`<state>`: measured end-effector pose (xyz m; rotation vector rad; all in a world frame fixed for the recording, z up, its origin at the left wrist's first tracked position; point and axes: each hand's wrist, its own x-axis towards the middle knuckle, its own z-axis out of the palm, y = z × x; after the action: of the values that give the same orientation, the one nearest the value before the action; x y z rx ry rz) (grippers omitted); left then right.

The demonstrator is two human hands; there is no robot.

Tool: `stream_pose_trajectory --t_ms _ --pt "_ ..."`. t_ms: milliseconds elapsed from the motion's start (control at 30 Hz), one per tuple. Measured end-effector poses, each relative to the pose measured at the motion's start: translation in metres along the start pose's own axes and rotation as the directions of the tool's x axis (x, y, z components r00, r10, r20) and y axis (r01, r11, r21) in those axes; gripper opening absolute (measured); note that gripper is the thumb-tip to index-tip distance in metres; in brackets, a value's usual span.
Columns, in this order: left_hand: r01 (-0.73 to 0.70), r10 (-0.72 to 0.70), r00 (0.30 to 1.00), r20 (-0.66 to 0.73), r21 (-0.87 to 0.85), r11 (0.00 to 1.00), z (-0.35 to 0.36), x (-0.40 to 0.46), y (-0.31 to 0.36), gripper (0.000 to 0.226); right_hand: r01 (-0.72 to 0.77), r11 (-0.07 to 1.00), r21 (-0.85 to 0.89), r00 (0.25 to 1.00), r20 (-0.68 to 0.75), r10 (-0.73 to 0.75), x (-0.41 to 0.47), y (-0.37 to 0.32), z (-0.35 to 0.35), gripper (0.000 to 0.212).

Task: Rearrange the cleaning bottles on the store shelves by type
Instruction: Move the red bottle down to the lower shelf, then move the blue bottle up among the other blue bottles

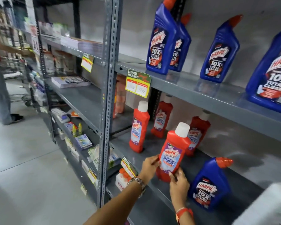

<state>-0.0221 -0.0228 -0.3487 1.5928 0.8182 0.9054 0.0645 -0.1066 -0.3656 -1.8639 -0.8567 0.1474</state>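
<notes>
Both of my hands grip one red plastic bathroom-cleaner bottle with a white cap [173, 153], tilted, its base at the front of the grey metal lower shelf [206, 172]. My left hand [150, 167], with a metal wristwatch [137, 182] on the wrist, closes on the bottle's left edge; my right hand [178, 184] closes around its lower right corner.

Risk, as I judge it: the bottle leans and stands near the shelf lip, so a loosened grip could let it tip off the front. It could also knock the blue angled-neck toilet-cleaner bottle with a red cap [209, 184] just beside my right hand, which stands among the red ones and looks misplaced.

Legible text: the held bottle reads "HARPIC" and "BATHROOM CLEANER"; the blue bottles on the upper shelf [193, 93] read "HARPIC 10X TOTAL CLEAN". The yellow-and-green price tag [138, 83] on the shelf edge reads "SUPER MARKET"; its handwriting is unreadable.
</notes>
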Motion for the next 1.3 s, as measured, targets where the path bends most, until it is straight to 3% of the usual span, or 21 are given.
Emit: stream_pose_trajectory --t_ms 167,267,333,433,500,567,633,767,900,1133,1300 --pt "0.021 -0.017 0.999 -0.04 0.084 0.996 0.004 0.003 -0.002 0.03 -0.012 0.999 0.04 1.0 0.004 0.012 -0.003 -0.007 -0.005 0.039" --pt "0.035 -0.033 0.976 -0.214 0.003 0.999 0.011 -0.011 0.001 0.036 0.039 0.993 0.11 0.991 -0.134 -0.024 -0.012 -0.012 -0.02 0.036" --pt "-0.051 0.044 0.939 -0.342 -0.013 0.999 0.02 -0.024 0.008 0.027 0.087 0.983 0.164 0.957 -0.287 -0.037 -0.019 -0.015 -0.035 0.033" --pt "-0.167 0.164 0.936 -0.311 0.016 0.986 0.041 -0.045 0.021 0.012 0.159 0.979 0.127 0.879 -0.47 -0.081 -0.029 -0.012 -0.055 0.035" --pt "-0.206 0.207 0.953 -0.223 0.028 0.978 0.059 -0.051 0.027 0.013 0.142 0.985 0.099 0.857 -0.511 -0.072 -0.032 -0.008 -0.068 0.046" --pt "-0.21 0.21 0.973 -0.095 0.008 0.978 0.079 -0.054 0.032 0.019 0.072 0.996 0.052 0.868 -0.495 -0.037 -0.032 -0.003 -0.081 0.06" --pt "-0.127 0.129 0.99 0.057 -0.048 0.991 0.094 -0.051 0.036 0.035 -0.001 1.0 0.011 0.892 -0.451 0.006 -0.03 0.0 -0.091 0.069" --pt "0.065 -0.021 0.952 0.306 -0.136 0.989 0.11 -0.034 0.035 0.049 -0.176 0.984 -0.019 0.943 -0.29 0.163 -0.017 0.008 -0.11 0.064" --pt "0.134 -0.087 0.95 0.301 -0.139 0.981 0.119 -0.025 0.03 0.041 -0.245 0.969 -0.025 0.966 -0.087 0.243 -0.012 0.012 -0.123 0.05" --pt "0.01 0.016 0.961 0.278 -0.091 0.996 0.105 -0.038 0.032 0.03 -0.215 0.975 0.058 0.971 -0.091 0.22 -0.025 0.018 -0.132 0.048" --pt "-0.078 0.114 0.963 0.245 -0.152 0.985 0.088 -0.071 0.057 0.027 -0.116 0.987 0.108 0.977 -0.167 0.133 -0.052 0.005 -0.139 0.05"
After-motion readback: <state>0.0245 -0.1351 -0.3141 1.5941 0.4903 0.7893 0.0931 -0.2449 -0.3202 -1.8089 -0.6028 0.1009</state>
